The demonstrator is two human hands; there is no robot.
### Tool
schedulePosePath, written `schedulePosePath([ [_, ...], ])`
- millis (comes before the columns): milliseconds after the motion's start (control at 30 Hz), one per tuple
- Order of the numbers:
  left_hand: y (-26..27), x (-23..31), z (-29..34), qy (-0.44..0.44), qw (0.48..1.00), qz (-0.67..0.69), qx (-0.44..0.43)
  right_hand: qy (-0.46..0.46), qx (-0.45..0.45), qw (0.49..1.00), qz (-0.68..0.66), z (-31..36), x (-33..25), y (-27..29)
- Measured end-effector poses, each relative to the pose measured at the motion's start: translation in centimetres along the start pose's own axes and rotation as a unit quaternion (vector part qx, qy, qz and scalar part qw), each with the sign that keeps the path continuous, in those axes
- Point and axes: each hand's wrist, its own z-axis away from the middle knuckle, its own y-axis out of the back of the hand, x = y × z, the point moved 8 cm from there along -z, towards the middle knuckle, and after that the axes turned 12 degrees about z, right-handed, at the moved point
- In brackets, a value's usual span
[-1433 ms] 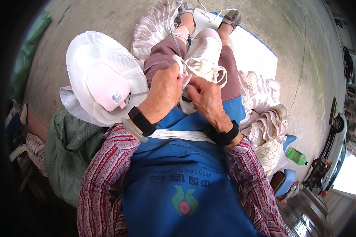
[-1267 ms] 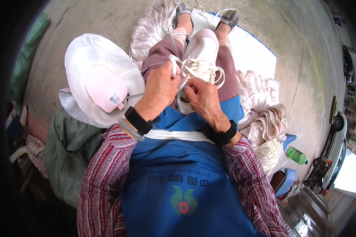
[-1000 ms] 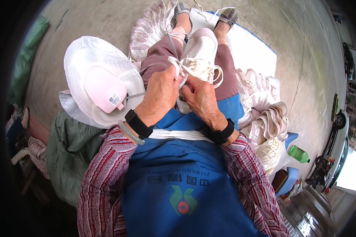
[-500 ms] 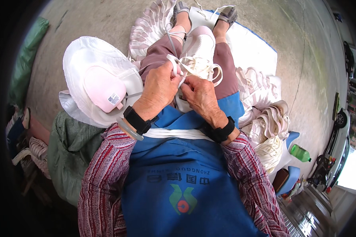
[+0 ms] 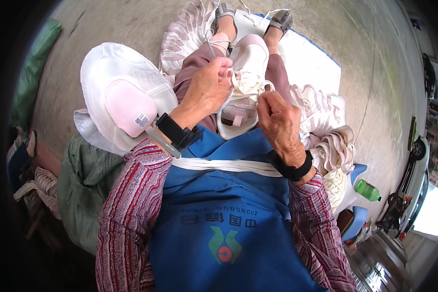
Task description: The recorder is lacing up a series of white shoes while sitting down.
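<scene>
Between my knees rests a white sneaker [image 5: 250, 58], its toe pointing away from me and its heel near my apron [image 5: 219, 194]. Cream shoelaces [image 5: 250, 85] cross its front. My left hand [image 5: 211, 85] is closed on a shoelace at the shoe's left side, fingers pinched near the eyelets. On the right side my right hand [image 5: 280, 117] is curled closed on the other part of the lace, beside the shoe's opening. A pale pink insole [image 5: 130, 107] lies in a white bag [image 5: 97, 73] by my left arm.
Rows of pale pink and white shoe uppers [image 5: 185, 39] lie at the far left, with more uppers [image 5: 321, 109] at the right. A bundle of cream laces [image 5: 335, 187] hangs near a green bottle [image 5: 368, 190]. A green sack [image 5: 90, 190] stands at my left.
My hands have moved apart, the right one going right and slightly nearer me, the left one up a little. The shoe's heel opening now shows between them.
</scene>
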Motion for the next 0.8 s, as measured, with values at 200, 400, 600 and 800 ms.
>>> schedulePosePath([
  [200,0.2,0.9,-0.3,-0.004,1.000,-0.005,-0.005,-0.001,0.024,0.998,0.049,-5.2,2.9,0.4],
  [400,2.4,1.1,1.1,-0.013,0.998,-0.056,0.035,-0.052,-0.067,0.996,0.031,-6.1,5.1,-3.7],
  [600,2.6,1.3,4.9,0.020,1.000,-0.015,-0.007,-0.095,-0.021,0.994,-0.056,-4.2,5.4,-0.6],
  [800,1.9,-1.5,7.3,0.046,0.992,-0.100,-0.060,-0.102,-0.045,0.994,-0.020,0.7,8.2,0.6],
])
